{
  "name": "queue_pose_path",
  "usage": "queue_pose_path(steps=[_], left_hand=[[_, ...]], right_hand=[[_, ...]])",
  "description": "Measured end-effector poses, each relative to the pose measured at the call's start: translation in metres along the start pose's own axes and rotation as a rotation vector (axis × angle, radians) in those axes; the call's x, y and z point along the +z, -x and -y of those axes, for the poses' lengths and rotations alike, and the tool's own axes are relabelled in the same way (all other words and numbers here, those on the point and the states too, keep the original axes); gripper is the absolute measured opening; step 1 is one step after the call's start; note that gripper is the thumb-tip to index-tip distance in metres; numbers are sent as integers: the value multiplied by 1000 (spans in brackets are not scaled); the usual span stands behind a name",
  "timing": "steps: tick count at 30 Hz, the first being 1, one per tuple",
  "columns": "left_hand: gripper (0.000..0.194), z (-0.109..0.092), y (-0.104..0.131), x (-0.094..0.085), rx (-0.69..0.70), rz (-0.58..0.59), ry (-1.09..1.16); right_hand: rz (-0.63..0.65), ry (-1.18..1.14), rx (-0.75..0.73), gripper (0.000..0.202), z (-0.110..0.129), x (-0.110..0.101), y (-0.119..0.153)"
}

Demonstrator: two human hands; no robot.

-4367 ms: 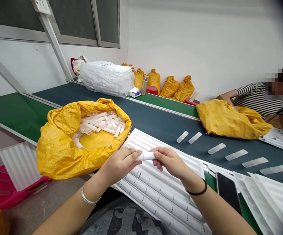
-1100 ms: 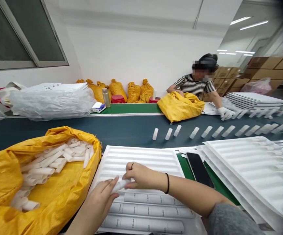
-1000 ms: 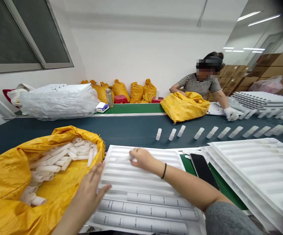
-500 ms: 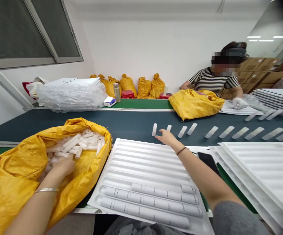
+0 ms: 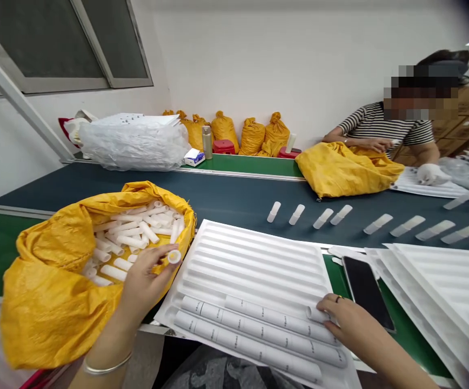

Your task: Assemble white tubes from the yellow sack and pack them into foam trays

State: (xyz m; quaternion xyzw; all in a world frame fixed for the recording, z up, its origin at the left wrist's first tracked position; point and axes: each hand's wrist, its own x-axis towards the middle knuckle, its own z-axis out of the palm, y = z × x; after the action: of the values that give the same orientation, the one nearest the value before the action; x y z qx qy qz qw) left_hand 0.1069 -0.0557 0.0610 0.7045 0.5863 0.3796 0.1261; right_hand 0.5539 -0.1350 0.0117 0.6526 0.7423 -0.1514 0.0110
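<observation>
My left hand [image 5: 147, 278] pinches a short white tube [image 5: 174, 256], its open end facing me, beside the yellow sack [image 5: 52, 254] full of loose white tubes [image 5: 149, 231]. Fingers of my right hand [image 5: 337, 313] are closed on a printed white tube [image 5: 314, 313] at the right side of the grooved white tray [image 5: 259, 254]. Rows of printed tubes [image 5: 250, 346] lie end to end in the tray's near grooves.
Several translucent tubes [image 5: 322, 219] stand spaced along the dark conveyor belt [image 5: 226, 194]. A phone [image 5: 368, 292] and stacked trays [image 5: 441, 286] are at right. Across the belt, a person in a striped shirt [image 5: 380, 129] sits behind another yellow sack [image 5: 343, 170].
My left hand has risen out of the sack with a tube. My right hand has come back from the belt to the tray's right side. The view has shifted left.
</observation>
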Motion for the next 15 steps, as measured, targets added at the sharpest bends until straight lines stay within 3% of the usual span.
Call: queue_pose_path(steps=[2, 5, 7, 9, 11, 12, 15], left_hand=[[24, -18, 7, 18, 52, -11, 235], [25, -45, 16, 50, -30, 14, 586], [45, -64, 22, 69, -140, 50, 870], [72, -79, 29, 84, -241, 90, 1097], [80, -85, 38, 93, -292, 112, 1140], [72, -83, 42, 94, -295, 111, 1092], [38, -62, 43, 92, -244, 51, 784]], right_hand=[[-116, -58, 0, 24, 4, -8, 0], [-295, -311, -28, 24, 26, -26, -6], [-343, -580, -131, 26, 52, -29, -12], [-275, -908, -232, 29, 80, -25, -19], [-155, -1227, -280, 34, 105, -17, -25], [-126, -1340, -294, 37, 114, -15, -27], [-259, -1344, -359, 38, 124, -17, -35]])
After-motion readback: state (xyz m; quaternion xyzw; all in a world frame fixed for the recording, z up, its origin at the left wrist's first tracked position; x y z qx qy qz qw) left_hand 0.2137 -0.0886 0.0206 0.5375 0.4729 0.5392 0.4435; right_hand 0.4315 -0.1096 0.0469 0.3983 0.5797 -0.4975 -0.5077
